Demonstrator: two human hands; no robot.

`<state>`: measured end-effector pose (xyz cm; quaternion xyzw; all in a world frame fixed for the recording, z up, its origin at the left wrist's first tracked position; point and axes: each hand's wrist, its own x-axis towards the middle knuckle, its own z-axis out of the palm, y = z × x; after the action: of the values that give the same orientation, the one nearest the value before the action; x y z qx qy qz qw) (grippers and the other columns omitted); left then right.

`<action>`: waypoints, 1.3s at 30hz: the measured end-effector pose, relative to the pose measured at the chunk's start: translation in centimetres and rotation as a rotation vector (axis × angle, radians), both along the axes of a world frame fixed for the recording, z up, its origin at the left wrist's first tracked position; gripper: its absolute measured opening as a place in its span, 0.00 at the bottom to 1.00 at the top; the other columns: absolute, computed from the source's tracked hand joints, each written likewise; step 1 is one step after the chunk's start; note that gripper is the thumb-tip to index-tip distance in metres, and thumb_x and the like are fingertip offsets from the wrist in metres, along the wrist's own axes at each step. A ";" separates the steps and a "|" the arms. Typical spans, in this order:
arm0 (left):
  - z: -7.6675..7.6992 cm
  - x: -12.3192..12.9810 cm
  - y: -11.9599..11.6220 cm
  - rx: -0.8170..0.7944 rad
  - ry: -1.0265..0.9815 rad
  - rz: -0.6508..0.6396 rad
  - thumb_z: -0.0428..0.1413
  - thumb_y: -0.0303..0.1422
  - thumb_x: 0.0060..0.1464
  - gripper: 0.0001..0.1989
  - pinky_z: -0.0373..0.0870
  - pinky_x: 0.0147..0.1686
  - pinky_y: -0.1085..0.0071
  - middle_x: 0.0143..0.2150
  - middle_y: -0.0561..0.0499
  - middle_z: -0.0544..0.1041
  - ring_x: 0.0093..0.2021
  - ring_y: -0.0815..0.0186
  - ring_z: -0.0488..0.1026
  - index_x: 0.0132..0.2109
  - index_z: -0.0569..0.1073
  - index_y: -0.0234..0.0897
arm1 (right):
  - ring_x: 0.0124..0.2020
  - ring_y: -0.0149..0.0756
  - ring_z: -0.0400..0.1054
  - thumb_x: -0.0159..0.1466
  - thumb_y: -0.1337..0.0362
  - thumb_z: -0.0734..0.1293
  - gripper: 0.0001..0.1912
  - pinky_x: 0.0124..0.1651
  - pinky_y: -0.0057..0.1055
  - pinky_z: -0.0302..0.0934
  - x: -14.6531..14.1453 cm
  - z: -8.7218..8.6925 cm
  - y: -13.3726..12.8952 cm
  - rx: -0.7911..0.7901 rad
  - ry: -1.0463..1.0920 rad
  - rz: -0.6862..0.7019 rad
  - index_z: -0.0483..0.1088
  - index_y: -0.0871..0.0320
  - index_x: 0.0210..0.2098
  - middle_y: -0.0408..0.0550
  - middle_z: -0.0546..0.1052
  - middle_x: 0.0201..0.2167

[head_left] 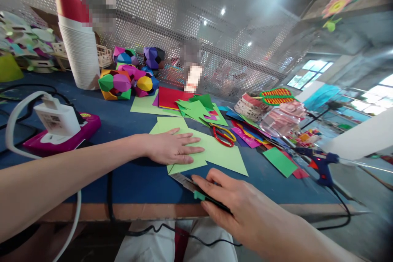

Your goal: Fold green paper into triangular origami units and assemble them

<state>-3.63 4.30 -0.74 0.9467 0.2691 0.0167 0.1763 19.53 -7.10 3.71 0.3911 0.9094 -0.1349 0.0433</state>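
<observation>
Pale green paper lies beneath the left hand's spread fingers.

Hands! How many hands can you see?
2. The left hand lies flat, fingers spread, on the pale green paper. The right hand holds a cutter nearer the table's front edge. More could be hidden behind the mesh.

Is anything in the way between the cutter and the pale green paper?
Nothing visible stands between the cutter in the right hand and the pale green paper; the blade reaches its near edge. The left hand lies flat on it, and scissors lie toward its far edge.
</observation>
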 end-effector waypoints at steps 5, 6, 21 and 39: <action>0.0 -0.1 0.0 0.006 0.009 -0.003 0.41 0.49 0.70 0.29 0.31 0.69 0.41 0.77 0.52 0.41 0.75 0.49 0.38 0.73 0.49 0.53 | 0.40 0.39 0.73 0.73 0.61 0.57 0.22 0.41 0.36 0.68 -0.3 0.2 0.0 0.015 0.003 -0.012 0.64 0.53 0.64 0.50 0.72 0.48; 0.0 -0.1 0.0 0.010 0.016 -0.004 0.41 0.50 0.70 0.29 0.31 0.69 0.41 0.77 0.52 0.41 0.75 0.49 0.37 0.73 0.48 0.54 | 0.40 0.38 0.73 0.73 0.61 0.57 0.21 0.41 0.36 0.68 -0.4 0.3 -0.1 0.013 0.001 -0.011 0.65 0.53 0.64 0.50 0.72 0.48; -0.1 0.0 -0.1 -0.004 -0.039 0.012 0.44 0.47 0.69 0.28 0.30 0.69 0.42 0.76 0.52 0.44 0.75 0.51 0.40 0.73 0.52 0.54 | 0.46 0.36 0.73 0.73 0.58 0.59 0.23 0.49 0.33 0.69 2.4 1.4 0.4 0.117 0.150 -0.098 0.62 0.45 0.66 0.48 0.73 0.51; -1.0 1.4 -1.0 -0.374 -0.880 0.743 0.51 0.36 0.55 0.13 0.83 0.31 0.63 0.47 0.42 0.76 0.45 0.55 0.80 0.44 0.72 0.36 | 0.31 0.37 0.70 0.72 0.55 0.59 0.19 0.33 0.32 0.55 0.6 -0.1 5.2 0.155 0.135 -0.329 0.72 0.58 0.32 0.48 0.76 0.28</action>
<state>-2.19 3.31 -1.75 0.6463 0.4819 0.4198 0.4169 20.11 -1.90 3.60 0.5266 0.8417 -0.0958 -0.0708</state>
